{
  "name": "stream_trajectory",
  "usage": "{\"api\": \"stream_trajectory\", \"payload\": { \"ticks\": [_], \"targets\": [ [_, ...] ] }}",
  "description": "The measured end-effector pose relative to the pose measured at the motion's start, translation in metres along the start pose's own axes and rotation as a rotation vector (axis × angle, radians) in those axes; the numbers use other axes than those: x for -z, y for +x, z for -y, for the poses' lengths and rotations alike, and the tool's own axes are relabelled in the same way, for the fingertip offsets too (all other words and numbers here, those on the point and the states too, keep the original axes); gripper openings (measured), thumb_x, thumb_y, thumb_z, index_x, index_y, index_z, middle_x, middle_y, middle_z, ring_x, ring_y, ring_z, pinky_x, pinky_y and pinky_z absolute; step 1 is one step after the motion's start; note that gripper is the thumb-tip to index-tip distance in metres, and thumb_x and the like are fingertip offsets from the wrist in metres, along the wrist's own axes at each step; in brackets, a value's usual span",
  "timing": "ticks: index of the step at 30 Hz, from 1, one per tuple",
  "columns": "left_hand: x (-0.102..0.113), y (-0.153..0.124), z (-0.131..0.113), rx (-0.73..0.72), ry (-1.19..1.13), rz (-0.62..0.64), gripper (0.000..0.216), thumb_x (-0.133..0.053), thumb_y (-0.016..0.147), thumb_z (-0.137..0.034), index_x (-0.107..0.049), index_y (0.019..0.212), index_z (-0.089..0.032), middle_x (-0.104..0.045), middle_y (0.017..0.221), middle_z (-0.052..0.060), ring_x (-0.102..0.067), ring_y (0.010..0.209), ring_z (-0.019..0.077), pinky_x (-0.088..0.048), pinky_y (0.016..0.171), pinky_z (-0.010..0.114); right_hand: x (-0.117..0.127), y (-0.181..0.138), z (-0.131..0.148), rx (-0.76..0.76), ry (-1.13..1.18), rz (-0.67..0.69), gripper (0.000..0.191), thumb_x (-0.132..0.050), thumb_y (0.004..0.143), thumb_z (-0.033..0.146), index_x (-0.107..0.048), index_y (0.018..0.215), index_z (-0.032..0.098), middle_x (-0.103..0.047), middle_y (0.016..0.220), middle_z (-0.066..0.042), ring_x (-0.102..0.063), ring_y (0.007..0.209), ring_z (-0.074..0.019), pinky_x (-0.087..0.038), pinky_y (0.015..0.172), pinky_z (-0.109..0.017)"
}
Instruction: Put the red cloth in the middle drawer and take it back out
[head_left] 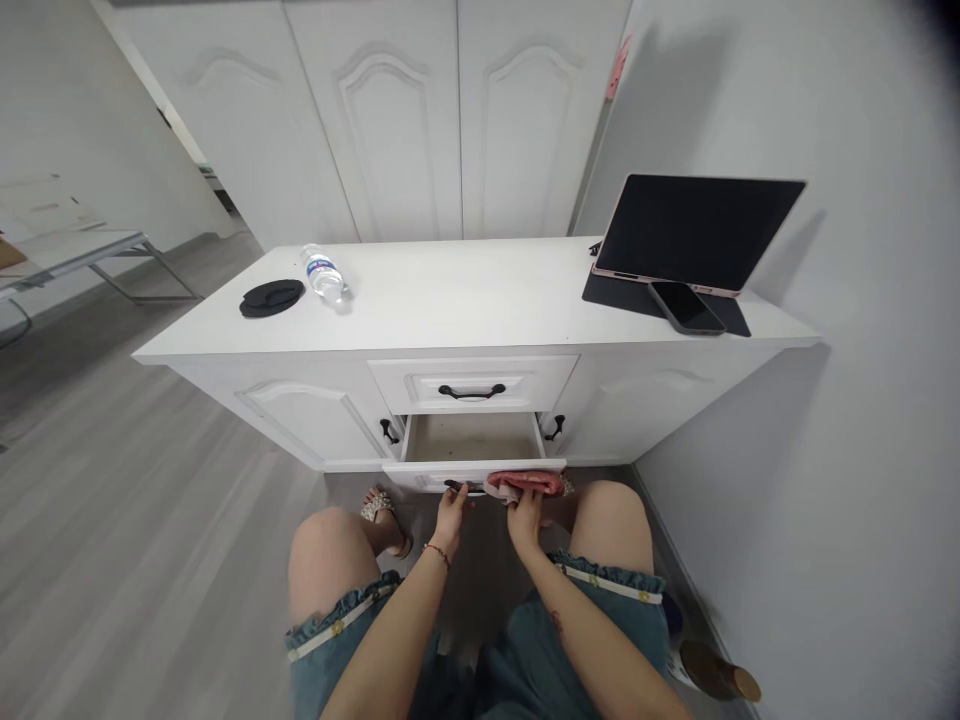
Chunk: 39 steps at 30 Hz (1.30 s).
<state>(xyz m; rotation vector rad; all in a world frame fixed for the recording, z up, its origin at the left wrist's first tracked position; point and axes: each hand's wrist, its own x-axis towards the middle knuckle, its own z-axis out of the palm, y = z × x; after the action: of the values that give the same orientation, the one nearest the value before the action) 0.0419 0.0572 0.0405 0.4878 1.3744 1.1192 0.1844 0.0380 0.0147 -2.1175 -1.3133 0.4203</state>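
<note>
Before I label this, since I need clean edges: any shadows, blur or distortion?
Head view: soft shadows on the right wall behind the tablet; wide-angle stretch splaying the cabinet; floor at left looks smeared; top-right corner dark.

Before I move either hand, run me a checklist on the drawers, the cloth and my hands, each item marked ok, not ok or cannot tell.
1. Lower drawer pulled open: ok, its inside shows.
2. Upper drawer shut: ok, its front sits flush.
3. Left hand at the black handle of the lower drawer: ok.
4. Left hand's grip firm: cannot tell, the view from above hides it.
5. Right hand free: not ok, it holds the reddish cloth.
6. Reddish cloth apart from the lower drawer's front: cannot tell, they overlap in this view.
</note>
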Motion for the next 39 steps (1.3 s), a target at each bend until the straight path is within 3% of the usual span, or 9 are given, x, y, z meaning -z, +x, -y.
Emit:
{"api": "stream_trajectory", "payload": {
  "ticks": [6, 11, 14, 18, 23, 27, 29, 34, 39],
  "targets": [
    [0.001, 0.004, 0.005, 0.004, -0.062, 0.019, 0.045, -0.08, 0.05, -0.051, -0.059, 0.071, -0.017, -0.063, 0.077, 0.002, -0.055, 0.064, 0.0113, -0.045, 0.065, 0.026, -0.006, 0.002, 0.007, -0.23, 0.409, -0.008, 0.041, -0.045, 0.071, 0.013, -0.047, 0.112, 0.014, -0.041, 0.134, -0.023, -0.032, 0.132, -0.0341, -0.029, 0.103, -0.046],
    [0.002, 0.007, 0.008, -0.006, -0.098, 0.022, 0.044, -0.081, 0.05, -0.049, -0.059, 0.069, -0.017, -0.063, 0.076, 0.002, -0.056, 0.067, 0.0131, -0.044, 0.064, 0.026, -0.02, 0.009, 0.005, -0.425, 0.686, 0.032, 0.031, -0.056, 0.06, 0.019, -0.051, 0.091, 0.02, -0.059, 0.109, -0.014, -0.048, 0.115, -0.0326, -0.037, 0.093, -0.043],
    [0.003, 0.008, 0.009, -0.003, -0.115, 0.031, 0.044, -0.082, 0.05, -0.048, -0.059, 0.069, -0.017, -0.063, 0.074, 0.001, -0.057, 0.066, 0.013, -0.044, 0.063, 0.026, -0.032, 0.008, 0.006, -0.491, 0.828, 0.123, 0.017, -0.057, 0.059, 0.021, -0.051, 0.075, 0.022, -0.063, 0.08, -0.004, -0.059, 0.088, -0.0254, -0.044, 0.077, -0.036],
    [0.001, 0.008, 0.01, 0.009, -0.13, 0.038, 0.044, -0.082, 0.049, -0.048, -0.058, 0.07, -0.016, -0.063, 0.069, 0.0, -0.054, 0.057, 0.0104, -0.041, 0.06, 0.025, -0.045, 0.0, 0.016, -0.585, 1.042, 0.279, 0.014, -0.061, 0.059, 0.023, -0.049, 0.067, 0.021, -0.057, 0.06, 0.002, -0.056, 0.06, -0.016, -0.042, 0.057, -0.027],
    [0.004, 0.001, 0.009, 0.025, -0.161, 0.016, 0.043, -0.081, 0.051, -0.047, -0.057, 0.07, -0.017, -0.061, 0.063, -0.002, -0.054, 0.053, 0.01, -0.04, 0.057, 0.024, -0.05, -0.008, 0.026, -0.681, 1.219, 0.485, 0.017, -0.067, 0.057, 0.018, -0.051, 0.063, 0.018, -0.055, 0.051, 0.005, -0.048, 0.047, -0.0087, -0.033, 0.048, -0.02],
    [0.025, -0.011, 0.013, 0.053, -0.185, 0.008, 0.041, -0.082, 0.05, -0.043, -0.058, 0.07, -0.017, -0.066, 0.068, 0.002, -0.06, 0.058, 0.0131, -0.042, 0.058, 0.025, -0.052, -0.012, 0.027, -0.747, 1.298, 0.641, 0.015, -0.069, 0.056, 0.014, -0.056, 0.064, 0.016, -0.057, 0.05, 0.005, -0.048, 0.045, -0.0076, -0.036, 0.05, -0.021],
    [0.038, -0.017, 0.019, 0.051, -0.189, -0.05, 0.037, -0.081, 0.052, -0.039, -0.059, 0.072, -0.016, -0.069, 0.075, 0.005, -0.062, 0.062, 0.0155, -0.045, 0.061, 0.027, -0.055, -0.016, 0.031, -0.78, 1.335, 0.698, 0.015, -0.07, 0.057, 0.016, -0.059, 0.067, 0.015, -0.062, 0.056, 0.002, -0.053, 0.049, -0.0092, -0.041, 0.054, -0.022],
    [0.065, -0.026, 0.039, -0.02, -0.171, -0.404, 0.019, -0.069, 0.068, -0.029, -0.054, 0.074, -0.02, -0.063, 0.076, 0.002, -0.059, 0.059, 0.0125, -0.047, 0.068, 0.03, -0.07, -0.033, 0.057, -0.856, 1.437, 0.798, 0.014, -0.07, 0.063, 0.014, -0.06, 0.072, 0.016, -0.067, 0.065, 0.0, -0.06, 0.059, -0.0121, -0.047, 0.061, -0.025],
    [0.082, -0.028, 0.044, -0.034, -0.136, -0.573, 0.01, -0.061, 0.076, -0.026, -0.051, 0.077, -0.022, -0.056, 0.075, -0.001, -0.059, 0.06, 0.013, -0.047, 0.069, 0.03, -0.082, -0.041, 0.089, -0.931, 1.552, 0.827, 0.009, -0.065, 0.072, 0.011, -0.059, 0.07, 0.018, -0.067, 0.065, 0.001, -0.063, 0.063, -0.0117, -0.051, 0.072, -0.029]
  ]
}}
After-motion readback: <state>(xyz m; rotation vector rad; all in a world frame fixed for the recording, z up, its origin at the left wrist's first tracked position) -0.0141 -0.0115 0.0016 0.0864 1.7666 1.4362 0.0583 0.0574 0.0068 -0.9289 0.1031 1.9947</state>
